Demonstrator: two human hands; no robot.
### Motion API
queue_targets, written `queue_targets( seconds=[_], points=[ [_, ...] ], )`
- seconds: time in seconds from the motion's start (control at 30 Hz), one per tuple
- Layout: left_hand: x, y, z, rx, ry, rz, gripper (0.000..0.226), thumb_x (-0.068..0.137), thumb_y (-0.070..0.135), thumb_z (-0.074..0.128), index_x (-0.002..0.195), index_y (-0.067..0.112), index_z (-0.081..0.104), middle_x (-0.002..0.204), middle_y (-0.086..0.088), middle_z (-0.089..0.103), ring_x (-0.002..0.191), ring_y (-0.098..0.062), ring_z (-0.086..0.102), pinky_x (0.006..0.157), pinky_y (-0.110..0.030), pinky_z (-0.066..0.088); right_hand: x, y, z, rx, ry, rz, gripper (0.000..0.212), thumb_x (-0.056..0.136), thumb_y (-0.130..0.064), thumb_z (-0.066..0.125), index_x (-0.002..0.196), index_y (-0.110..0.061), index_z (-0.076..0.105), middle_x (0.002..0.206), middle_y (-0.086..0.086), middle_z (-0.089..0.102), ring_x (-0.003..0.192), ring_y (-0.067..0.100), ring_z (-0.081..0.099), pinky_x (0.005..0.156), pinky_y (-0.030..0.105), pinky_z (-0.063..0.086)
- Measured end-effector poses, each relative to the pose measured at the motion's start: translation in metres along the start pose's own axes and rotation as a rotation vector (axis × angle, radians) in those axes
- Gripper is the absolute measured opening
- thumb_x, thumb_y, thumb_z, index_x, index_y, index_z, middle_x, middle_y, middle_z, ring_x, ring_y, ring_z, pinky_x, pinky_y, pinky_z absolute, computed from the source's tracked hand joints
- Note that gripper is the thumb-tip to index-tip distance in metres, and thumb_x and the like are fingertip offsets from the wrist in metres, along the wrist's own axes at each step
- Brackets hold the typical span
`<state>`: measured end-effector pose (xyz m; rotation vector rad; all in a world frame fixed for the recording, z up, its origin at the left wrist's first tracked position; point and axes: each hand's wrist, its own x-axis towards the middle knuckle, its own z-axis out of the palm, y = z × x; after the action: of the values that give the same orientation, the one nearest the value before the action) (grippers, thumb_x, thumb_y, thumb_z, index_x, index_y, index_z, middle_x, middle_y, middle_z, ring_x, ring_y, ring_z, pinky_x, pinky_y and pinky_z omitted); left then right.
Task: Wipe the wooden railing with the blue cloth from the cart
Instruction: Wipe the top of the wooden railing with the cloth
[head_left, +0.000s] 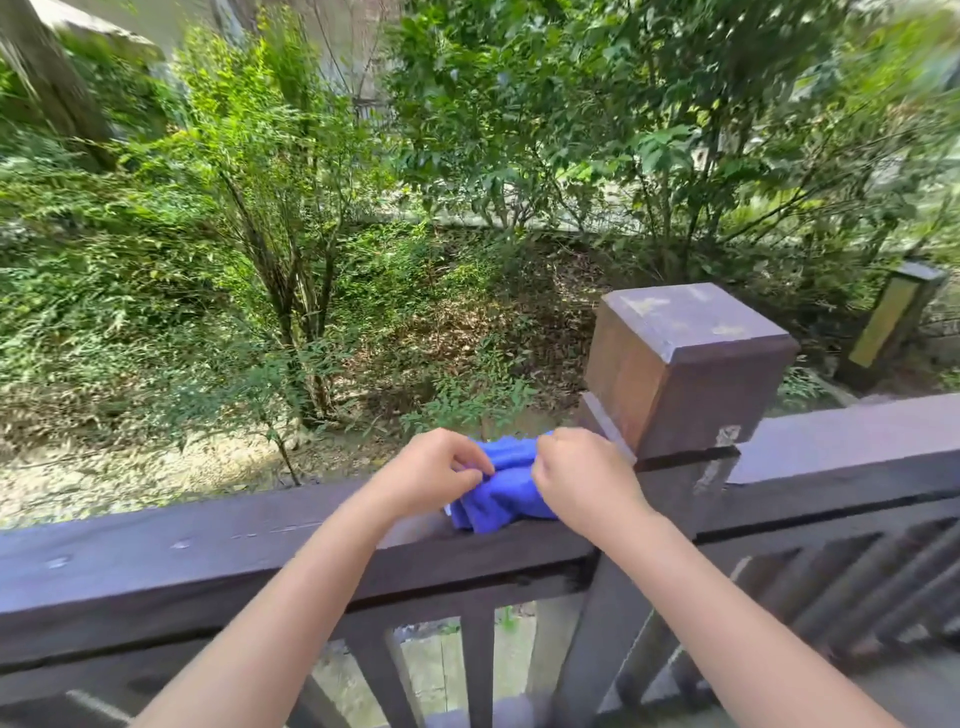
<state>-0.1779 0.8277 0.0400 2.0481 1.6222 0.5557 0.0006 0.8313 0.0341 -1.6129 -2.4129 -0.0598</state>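
Note:
A bunched blue cloth (501, 488) lies on top of the dark brown wooden railing (208, 551), just left of a square post (680, 364). My left hand (431, 470) pinches the cloth's left side with closed fingers. My right hand (582, 478) grips its right side, close to the post's base. Both forearms reach in from the bottom of the view. Part of the cloth is hidden behind my hands.
The railing runs on to the right of the post (852, 441), with slanted slats (831, 587) below it. Vertical balusters (478, 665) stand under the left section. Beyond are shrubs (280, 218), leaf-covered ground, and a small bollard (893, 322) at the right.

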Motion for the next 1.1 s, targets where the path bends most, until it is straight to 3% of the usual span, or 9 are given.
queue_targets(
  seconds=[0.1, 0.2, 0.37, 0.53, 0.63, 0.7, 0.87, 1.0, 1.1],
  points=[
    [0.003, 0.005, 0.029, 0.196, 0.252, 0.052, 0.040, 0.093, 0.018, 0.042, 0.133, 0.015, 0.046, 0.145, -0.011, 0.041, 0.134, -0.024, 0.036, 0.109, -0.029, 0.029, 0.005, 0.005, 0.026, -0.007, -0.052, -0.008, 0.045, 0.096, -0.024, 0.029, 0.138, -0.009, 0.033, 0.151, 0.014, 0.029, 0.142, 0.026, 0.020, 0.115, 0.041, 0.023],
    [0.005, 0.007, 0.065, 0.324, 0.110, 0.081, 0.049, 0.098, 0.028, 0.026, 0.146, 0.025, 0.015, 0.158, 0.000, 0.006, 0.145, -0.013, 0.005, 0.117, -0.041, 0.012, 0.000, 0.005, 0.050, -0.020, -0.067, 0.081, 0.053, 0.096, -0.034, 0.018, 0.143, -0.010, 0.023, 0.155, 0.010, 0.022, 0.144, 0.022, 0.015, 0.117, 0.039, 0.013],
    [0.005, -0.011, 0.077, 0.421, 0.143, 0.064, 0.050, 0.097, 0.030, 0.024, 0.145, 0.019, 0.016, 0.158, -0.002, 0.010, 0.144, -0.012, 0.009, 0.117, -0.035, 0.010, -0.009, -0.006, 0.056, -0.002, 0.075, 0.167, 0.050, 0.088, -0.031, 0.030, 0.122, -0.005, 0.057, 0.128, 0.015, 0.060, 0.120, 0.028, 0.055, 0.101, 0.045, 0.043],
    [-0.023, -0.043, 0.053, 0.480, 0.160, -0.042, 0.051, 0.097, 0.030, 0.019, 0.146, 0.018, 0.013, 0.158, -0.001, 0.009, 0.144, -0.011, 0.007, 0.117, -0.031, 0.007, 0.003, -0.055, 0.063, 0.050, 0.065, 0.122, 0.051, 0.085, -0.035, 0.033, 0.116, -0.006, 0.062, 0.120, 0.014, 0.065, 0.115, 0.026, 0.059, 0.096, 0.041, 0.049],
    [-0.063, -0.074, 0.025, 0.516, 0.208, -0.125, 0.065, 0.087, 0.040, 0.000, 0.145, 0.019, 0.017, 0.157, 0.001, 0.012, 0.144, -0.012, 0.011, 0.117, -0.032, 0.008, 0.009, -0.107, 0.070, 0.067, 0.029, -0.006, 0.048, 0.082, -0.041, 0.050, 0.117, -0.011, 0.062, 0.121, 0.008, 0.066, 0.116, 0.021, 0.059, 0.097, 0.035, 0.049],
    [-0.078, -0.084, 0.017, 0.505, 0.211, -0.164, 0.072, 0.082, 0.042, -0.005, 0.145, 0.017, 0.018, 0.156, 0.000, 0.012, 0.144, -0.012, 0.011, 0.116, -0.028, 0.006, 0.009, -0.126, 0.070, 0.073, -0.001, -0.065, 0.049, 0.082, -0.044, 0.051, 0.119, -0.013, 0.061, 0.123, 0.005, 0.065, 0.117, 0.018, 0.058, 0.098, 0.033, 0.048],
    [-0.054, -0.057, 0.033, 0.371, 0.169, -0.119, 0.051, 0.096, 0.029, 0.024, 0.145, 0.013, 0.019, 0.157, -0.004, 0.011, 0.144, -0.013, 0.012, 0.117, -0.029, 0.007, 0.000, -0.071, 0.068, 0.149, -0.029, -0.080, 0.049, 0.092, -0.034, 0.041, 0.133, -0.007, 0.044, 0.143, 0.012, 0.045, 0.132, 0.022, 0.043, 0.108, 0.040, 0.036],
    [-0.027, -0.027, 0.055, 0.392, 0.136, -0.204, 0.054, 0.095, 0.038, 0.027, 0.145, 0.023, 0.015, 0.158, 0.000, 0.006, 0.145, -0.013, 0.005, 0.117, -0.046, 0.002, -0.002, -0.022, 0.065, 0.268, -0.104, -0.130, 0.050, 0.097, -0.032, 0.028, 0.143, -0.013, 0.024, 0.157, 0.005, 0.017, 0.143, 0.014, 0.016, 0.117, 0.036, 0.010],
    [-0.019, -0.011, 0.070, 0.385, 0.189, -0.234, 0.052, 0.092, 0.049, 0.025, 0.142, 0.041, 0.014, 0.158, 0.005, 0.004, 0.145, -0.017, 0.001, 0.112, -0.061, 0.002, 0.004, -0.004, 0.062, 0.298, -0.056, -0.031, 0.052, 0.097, -0.031, 0.027, 0.145, -0.016, 0.017, 0.157, 0.004, 0.012, 0.144, 0.015, 0.011, 0.117, 0.036, 0.007]
  ],
)
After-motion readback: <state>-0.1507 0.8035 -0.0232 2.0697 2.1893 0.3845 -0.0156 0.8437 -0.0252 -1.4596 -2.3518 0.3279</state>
